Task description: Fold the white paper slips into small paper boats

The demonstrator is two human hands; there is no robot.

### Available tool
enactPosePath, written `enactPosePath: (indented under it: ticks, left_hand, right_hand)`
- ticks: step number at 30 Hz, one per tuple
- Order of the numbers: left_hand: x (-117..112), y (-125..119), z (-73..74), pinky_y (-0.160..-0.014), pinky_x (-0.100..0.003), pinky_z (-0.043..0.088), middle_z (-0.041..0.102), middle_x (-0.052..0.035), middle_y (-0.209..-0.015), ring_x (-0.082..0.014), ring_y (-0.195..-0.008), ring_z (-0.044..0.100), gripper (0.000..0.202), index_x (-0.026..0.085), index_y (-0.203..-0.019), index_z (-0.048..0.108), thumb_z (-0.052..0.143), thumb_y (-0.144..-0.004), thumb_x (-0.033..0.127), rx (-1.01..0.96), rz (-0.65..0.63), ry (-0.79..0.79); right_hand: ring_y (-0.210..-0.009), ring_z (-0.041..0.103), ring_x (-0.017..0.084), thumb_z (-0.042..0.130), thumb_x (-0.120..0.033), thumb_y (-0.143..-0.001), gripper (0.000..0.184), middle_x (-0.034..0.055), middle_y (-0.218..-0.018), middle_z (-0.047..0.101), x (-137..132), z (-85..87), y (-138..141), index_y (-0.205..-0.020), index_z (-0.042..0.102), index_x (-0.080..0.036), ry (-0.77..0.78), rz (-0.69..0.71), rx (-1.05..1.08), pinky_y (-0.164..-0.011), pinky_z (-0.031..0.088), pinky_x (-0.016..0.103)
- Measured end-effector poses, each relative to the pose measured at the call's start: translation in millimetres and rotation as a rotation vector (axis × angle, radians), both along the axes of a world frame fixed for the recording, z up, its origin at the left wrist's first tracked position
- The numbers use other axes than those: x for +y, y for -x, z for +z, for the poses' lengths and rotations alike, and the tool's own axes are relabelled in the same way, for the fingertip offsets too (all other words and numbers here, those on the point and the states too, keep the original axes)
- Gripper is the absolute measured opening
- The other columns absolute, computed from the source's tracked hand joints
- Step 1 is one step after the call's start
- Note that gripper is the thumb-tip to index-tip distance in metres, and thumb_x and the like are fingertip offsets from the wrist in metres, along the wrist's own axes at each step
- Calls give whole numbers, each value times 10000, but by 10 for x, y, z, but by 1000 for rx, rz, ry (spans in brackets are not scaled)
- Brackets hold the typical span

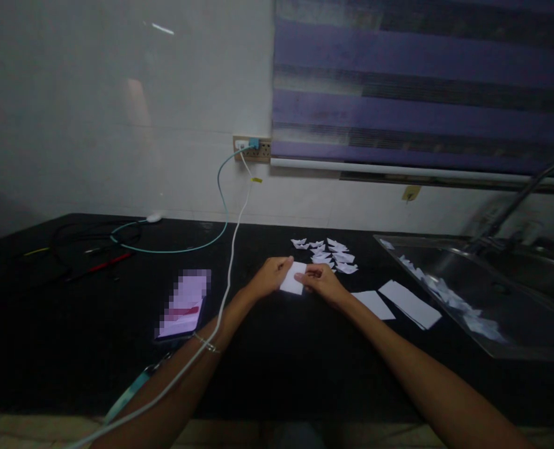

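A small white piece of paper (294, 282), roughly square, is held just above the black countertop (277, 368). My left hand (273, 275) grips its left edge, thumb on top. My right hand (322, 280) pinches the right side, with the thumb lying across the face of the paper. The fingers beneath are partly hidden, and I cannot tell how many layers the paper has. Just beyond my right hand sit several folded white paper boats (321, 255). Flat white sheets (410, 304) lie to the right of my right wrist, one of them partly behind the forearm.
A lit phone (183, 305) lies left of my left forearm. A white cable (233, 262) runs from the wall socket (252, 148) across that forearm. More folded white papers (450, 296) line the edge of the metal sink (534, 312). Dark cables (94, 234) lie at the back left.
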State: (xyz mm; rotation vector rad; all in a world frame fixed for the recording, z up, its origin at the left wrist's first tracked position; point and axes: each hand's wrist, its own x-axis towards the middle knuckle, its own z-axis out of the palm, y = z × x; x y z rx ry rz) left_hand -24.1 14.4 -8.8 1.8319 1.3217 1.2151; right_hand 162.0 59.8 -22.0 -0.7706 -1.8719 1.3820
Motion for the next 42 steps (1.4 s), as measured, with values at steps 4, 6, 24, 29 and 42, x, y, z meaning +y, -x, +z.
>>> enactPosePath:
  ticks: [4, 6, 24, 29, 42]
  left_hand:
    - [-19, -24, 34, -442, -236, 328, 510, 23, -546, -116, -464, 476, 578, 165, -696, 529, 392, -906, 686, -96, -14, 50]
    - [-33, -33, 63, -433, -228, 342, 476, 43, -493, -102, -412, 452, 563, 175, -688, 505, 394, -907, 682, -157, -60, 101]
    - [23, 58, 91, -353, -149, 235, 688, -10, -685, -128, -452, 642, 351, 163, -1044, 515, 640, -827, 409, -388, -193, 173]
    - [31, 60, 41, -430, -185, 400, 673, 1, -690, -121, -473, 627, 337, 151, -1025, 552, 658, -832, 407, -364, -192, 105]
    - [-30, 39, 150, -486, -225, 445, 650, 20, -633, -123, -452, 605, 304, 136, -964, 621, 674, -806, 391, -407, -94, 12]
  right_hand:
    - [-546, 481, 117, 732, -545, -755, 392, -6, -621, 582, 7, 2, 14, -703, 628, -171, 3, -21, 23, -539, 366, 256]
    - [-548, 476, 120, 712, -547, -772, 377, -6, -632, 582, 15, 0, 24, -748, 639, -179, 8, -62, 54, -534, 369, 257]
    - [-763, 633, 188, 824, -393, -648, 381, 64, -933, 716, -22, 137, 22, -952, 709, -195, 129, -199, 305, -583, 522, 273]
    - [-756, 640, 174, 838, -378, -641, 348, 48, -896, 720, -16, 109, 24, -915, 734, -190, 159, -202, 328, -578, 541, 260]
    - [-673, 622, 131, 845, -344, -640, 293, 26, -793, 699, 1, 61, 47, -849, 745, -164, 193, -212, 340, -540, 550, 228]
